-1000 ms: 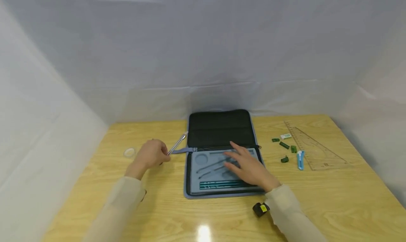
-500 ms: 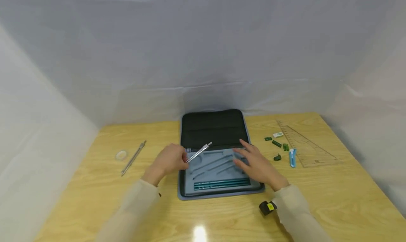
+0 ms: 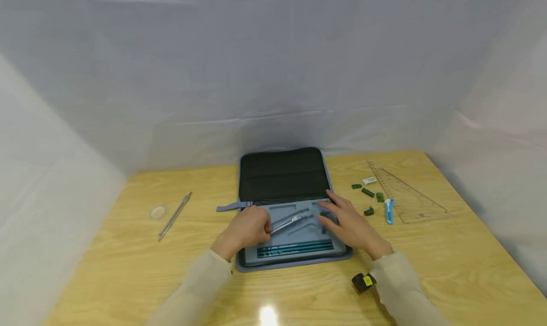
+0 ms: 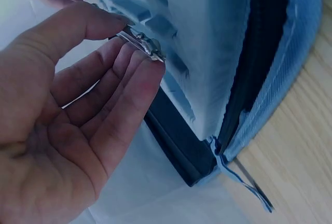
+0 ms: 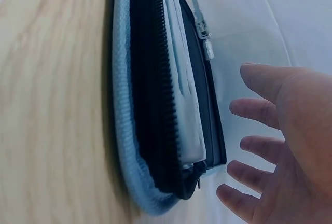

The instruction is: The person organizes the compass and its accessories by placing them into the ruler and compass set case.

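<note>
The left hand (image 3: 247,228) pinches a silver drawing compass (image 3: 290,220) between thumb and fingertips. The compass slants over the grey moulded tray (image 3: 251,258) of the open zip case (image 3: 282,174), near long slots in the tray. In the left wrist view the compass's metal end (image 4: 148,45) shows at the fingertips, and its hinge head (image 5: 202,27) appears in the right wrist view. The right hand (image 3: 352,226) is spread above the tray's right side, holding nothing. Several teal pencils (image 3: 295,249) lie in the tray's front slot.
Left on the wooden table are another silver compass-like tool (image 3: 174,216) and a tape roll (image 3: 158,213). To the right lie a clear set square (image 3: 420,207), a blue cutter (image 3: 389,211), an eraser (image 3: 369,180) and small green pieces (image 3: 367,192). A black-and-yellow item (image 3: 363,282) sits by the right sleeve.
The left hand has carried the compass rightward from beside the case to over the tray, lowering it toward the slots. The right hand stays spread over the tray's right side.
</note>
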Tool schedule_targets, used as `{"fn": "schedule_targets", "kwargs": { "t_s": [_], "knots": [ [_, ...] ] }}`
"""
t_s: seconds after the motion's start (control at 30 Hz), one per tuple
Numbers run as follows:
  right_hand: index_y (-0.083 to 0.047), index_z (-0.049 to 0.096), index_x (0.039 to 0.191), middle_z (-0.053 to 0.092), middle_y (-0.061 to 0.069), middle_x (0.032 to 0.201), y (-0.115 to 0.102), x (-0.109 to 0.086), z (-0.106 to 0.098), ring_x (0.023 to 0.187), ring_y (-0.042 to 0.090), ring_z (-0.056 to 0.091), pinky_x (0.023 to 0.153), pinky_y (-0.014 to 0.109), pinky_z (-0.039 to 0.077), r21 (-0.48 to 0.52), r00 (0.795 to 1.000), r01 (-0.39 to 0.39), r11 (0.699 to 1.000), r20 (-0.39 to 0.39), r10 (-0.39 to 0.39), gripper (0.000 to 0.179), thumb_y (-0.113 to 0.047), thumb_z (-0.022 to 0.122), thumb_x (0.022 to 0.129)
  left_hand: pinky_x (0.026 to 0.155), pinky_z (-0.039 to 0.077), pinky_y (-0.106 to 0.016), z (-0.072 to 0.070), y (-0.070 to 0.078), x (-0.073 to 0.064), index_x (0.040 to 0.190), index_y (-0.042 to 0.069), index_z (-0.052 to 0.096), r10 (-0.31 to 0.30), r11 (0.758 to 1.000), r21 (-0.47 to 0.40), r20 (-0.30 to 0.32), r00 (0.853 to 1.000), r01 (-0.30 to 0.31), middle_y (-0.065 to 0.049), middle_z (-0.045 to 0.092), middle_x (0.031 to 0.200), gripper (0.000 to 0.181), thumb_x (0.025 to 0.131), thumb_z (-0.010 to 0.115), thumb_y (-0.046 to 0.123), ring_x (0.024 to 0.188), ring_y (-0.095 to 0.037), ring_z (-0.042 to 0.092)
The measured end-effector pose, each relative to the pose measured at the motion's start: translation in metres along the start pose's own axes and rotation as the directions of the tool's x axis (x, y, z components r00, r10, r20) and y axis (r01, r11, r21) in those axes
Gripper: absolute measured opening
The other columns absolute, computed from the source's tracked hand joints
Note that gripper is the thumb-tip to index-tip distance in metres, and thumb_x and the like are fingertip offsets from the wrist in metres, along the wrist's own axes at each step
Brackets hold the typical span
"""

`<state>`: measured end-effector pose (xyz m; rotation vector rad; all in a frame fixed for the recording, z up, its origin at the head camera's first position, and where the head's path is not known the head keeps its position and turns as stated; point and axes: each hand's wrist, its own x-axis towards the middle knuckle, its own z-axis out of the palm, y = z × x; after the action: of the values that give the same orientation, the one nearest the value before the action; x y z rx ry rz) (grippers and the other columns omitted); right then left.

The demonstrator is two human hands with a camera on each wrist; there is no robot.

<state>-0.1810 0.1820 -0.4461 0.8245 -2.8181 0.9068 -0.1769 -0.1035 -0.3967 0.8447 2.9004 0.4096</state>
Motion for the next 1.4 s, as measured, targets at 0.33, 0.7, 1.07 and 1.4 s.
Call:
{"fn": "schedule_targets", "kwargs": {
  "t_s": [0.33, 0.7, 1.07, 1.4],
  "knots": [
    [-0.008, 0.05, 0.139, 0.023, 0.021, 0.153, 0.001, -0.001, 0.004, 0.136, 0.042, 0.024, 0.102, 0.059, 0.03, -0.001, 1.0, 0.002, 1.0, 0.016, -0.002, 0.049, -0.035, 0.053, 0.099, 0.048, 0.024, -0.025, 0.006, 0.003, 0.004, 0.05, 0.019, 0.04, 0.044, 0.998, 0.039, 0.026, 0.999, -0.045, 0.009, 0.027, 0.052, 0.036, 0.067, 0.07, 0.008, 0.051, -0.009, 0.026],
    [-0.008, 0.052, 0.137, 0.024, 0.021, 0.152, 0.001, -0.001, 0.007, 0.135, 0.041, 0.026, 0.101, 0.059, 0.031, -0.005, 1.0, 0.001, 1.0, 0.001, -0.001, 0.047, -0.034, 0.054, 0.098, 0.047, 0.032, -0.027, 0.009, 0.003, 0.005, 0.053, 0.019, 0.051, 0.005, 0.996, 0.083, 0.018, 1.0, -0.006, 0.008, 0.044, 0.056, 0.028, 0.069, 0.073, 0.011, 0.053, -0.01, 0.038],
    [-0.007, 0.052, 0.137, 0.024, 0.02, 0.152, 0.003, -0.001, 0.01, 0.135, 0.043, 0.025, 0.101, 0.059, 0.031, 0.015, 1.0, 0.007, 1.0, 0.018, -0.007, 0.048, -0.036, 0.053, 0.098, 0.057, 0.048, -0.036, -0.002, -0.003, -0.004, 0.09, 0.017, 0.073, -0.047, 0.993, 0.112, -0.017, 0.999, 0.048, 0.004, 0.066, 0.084, 0.012, 0.081, 0.073, 0.025, 0.068, -0.014, 0.058],
    [-0.005, 0.056, 0.133, 0.033, 0.021, 0.148, 0.0, 0.002, 0.006, 0.133, 0.041, 0.031, 0.1, 0.058, 0.033, -0.007, 0.998, 0.063, 0.998, 0.022, -0.063, 0.044, -0.031, 0.054, 0.098, 0.057, 0.047, -0.033, -0.004, -0.015, -0.008, 0.084, 0.016, 0.07, -0.016, 0.993, 0.114, -0.079, 0.997, 0.025, 0.003, 0.063, 0.077, 0.006, 0.08, 0.068, 0.012, 0.067, -0.014, 0.057]
  ]
}}
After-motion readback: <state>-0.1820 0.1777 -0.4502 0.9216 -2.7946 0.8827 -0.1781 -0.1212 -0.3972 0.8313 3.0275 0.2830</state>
